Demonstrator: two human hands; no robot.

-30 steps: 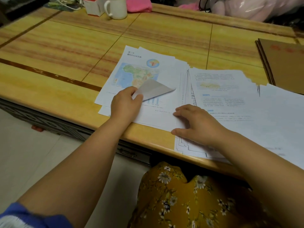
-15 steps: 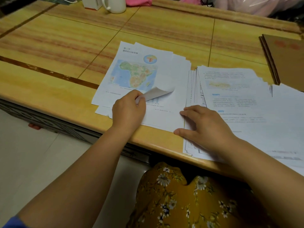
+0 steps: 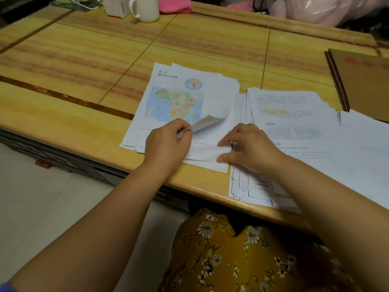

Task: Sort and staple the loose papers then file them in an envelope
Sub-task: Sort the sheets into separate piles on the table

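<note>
A loose stack of printed pages (image 3: 212, 89), its top sheet showing a coloured map, lies near the table's front edge. My left hand (image 3: 168, 142) pinches the lower right corner of the top sheet and curls it up and back. My right hand (image 3: 250, 148) lies flat with straight fingers pressing the lower right part of that stack. A second, fanned pile of text pages (image 3: 294, 123) spreads to the right under my right forearm. Brown envelopes (image 3: 362, 85) lie stacked at the far right. No stapler is in sight.
The wooden table (image 3: 84, 66) runs far back to a white mug (image 3: 145, 8), a small white box (image 3: 115, 6), a pink cloth (image 3: 174, 5) and a plastic bag (image 3: 315, 9). The fanned pile overhangs the front edge above my flowered lap.
My left hand has shifted its pinch on the curled corner, and the lifted flap is smaller and rolled tighter. My right hand slid slightly left onto the map stack's lower right corner.
</note>
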